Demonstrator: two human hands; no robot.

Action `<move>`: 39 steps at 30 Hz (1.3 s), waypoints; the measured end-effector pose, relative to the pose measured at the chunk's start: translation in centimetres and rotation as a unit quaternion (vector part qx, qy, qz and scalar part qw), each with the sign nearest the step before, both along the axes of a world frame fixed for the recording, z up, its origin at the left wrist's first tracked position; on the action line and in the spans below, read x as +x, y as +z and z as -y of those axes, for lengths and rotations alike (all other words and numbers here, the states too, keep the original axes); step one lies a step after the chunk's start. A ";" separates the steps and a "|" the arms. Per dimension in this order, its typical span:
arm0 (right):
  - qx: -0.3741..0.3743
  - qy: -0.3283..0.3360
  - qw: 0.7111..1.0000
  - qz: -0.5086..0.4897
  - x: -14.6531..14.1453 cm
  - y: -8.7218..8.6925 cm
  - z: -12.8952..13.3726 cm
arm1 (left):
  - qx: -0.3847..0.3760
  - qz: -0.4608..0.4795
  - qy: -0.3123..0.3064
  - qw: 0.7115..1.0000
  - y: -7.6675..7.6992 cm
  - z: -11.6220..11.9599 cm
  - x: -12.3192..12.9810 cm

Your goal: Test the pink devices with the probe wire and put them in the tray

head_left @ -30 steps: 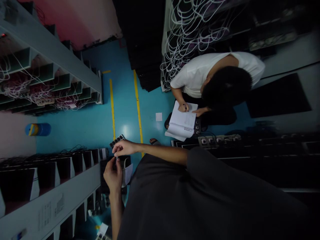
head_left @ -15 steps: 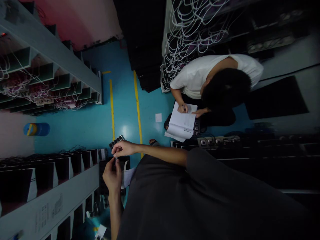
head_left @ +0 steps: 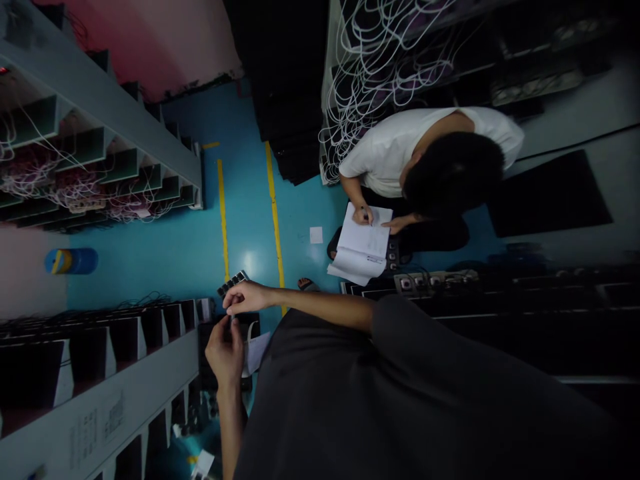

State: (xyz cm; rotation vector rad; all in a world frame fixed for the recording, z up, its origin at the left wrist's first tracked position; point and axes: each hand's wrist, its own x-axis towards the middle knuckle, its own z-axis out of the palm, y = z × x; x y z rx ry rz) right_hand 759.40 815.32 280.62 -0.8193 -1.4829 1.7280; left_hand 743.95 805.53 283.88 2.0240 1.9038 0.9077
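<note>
Both hands meet above the blue floor (head_left: 190, 253), betw. the shelving racks (head_left: 100, 360). One hand (head_left: 249, 297) pinches a small dark strip of parts (head_left: 232, 283); other hand (head_left: 225, 350) pinches a tiny piece at its lower end. Which is L/R: can't tell, view rotated. Looks mid-job, strip not yet put down. Co-worker (head_left: 430, 160) nearby writes in notebook (head_left: 363, 243).

The right hand (head_left: 247, 297) is held out in front of the body, its bare forearm reaching straight across from the sleeve, thumb and fingers closed in a pinch grip. The left hand (head_left: 225, 353) sits just beside it, back of the hand toward the camera, wrist straight, forearm bare. Its curled fingertips (head_left: 230, 322) meet the underside of the right hand.
</note>
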 end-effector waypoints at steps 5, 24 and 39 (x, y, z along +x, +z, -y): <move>0.005 -0.003 1.000 0.004 0.6 0.3 -0.2 | -0.008 -0.007 -0.003 1.000 0.3 -0.5 0.3; 0.006 -0.317 0.948 0.036 14.3 4.9 -5.3 | -0.098 -0.028 -0.290 0.951 4.9 -16.5 11.9; 0.007 -0.836 0.548 -0.015 22.6 7.1 4.5 | -0.133 -0.089 -0.800 0.579 7.8 -21.5 36.9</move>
